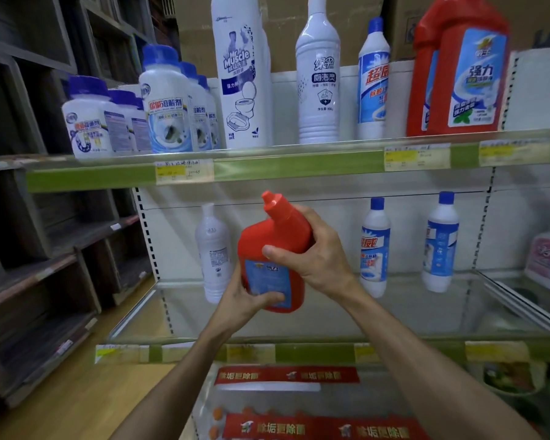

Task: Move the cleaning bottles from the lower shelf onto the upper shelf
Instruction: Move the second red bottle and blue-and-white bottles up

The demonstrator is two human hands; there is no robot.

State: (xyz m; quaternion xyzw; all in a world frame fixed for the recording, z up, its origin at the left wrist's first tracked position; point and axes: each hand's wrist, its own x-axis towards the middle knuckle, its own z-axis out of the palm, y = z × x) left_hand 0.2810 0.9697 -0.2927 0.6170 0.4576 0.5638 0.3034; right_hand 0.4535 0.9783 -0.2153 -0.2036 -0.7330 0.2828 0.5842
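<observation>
I hold a red cleaning bottle [275, 246] with a blue label in front of the lower shelf [299, 319], tilted slightly left. My left hand [245, 296] grips its base from below. My right hand [315, 252] wraps its shoulder from the right. On the lower shelf stand a plain white bottle [213, 252] at the left and two white-and-blue bottles [375, 249] [440, 242] at the right. The upper shelf [267, 168] carries a big red bottle [458, 68], tall white bottles [242, 71] [318, 74] and a blue-capped bottle [373, 81].
Blue-lidded white jars [169, 103] crowd the upper shelf's left end. A pink-labelled container [548, 258] sits at the lower shelf's far right. Dark wooden shelving [38, 217] stands to the left. Red-banded packages [299, 408] lie below the lower shelf.
</observation>
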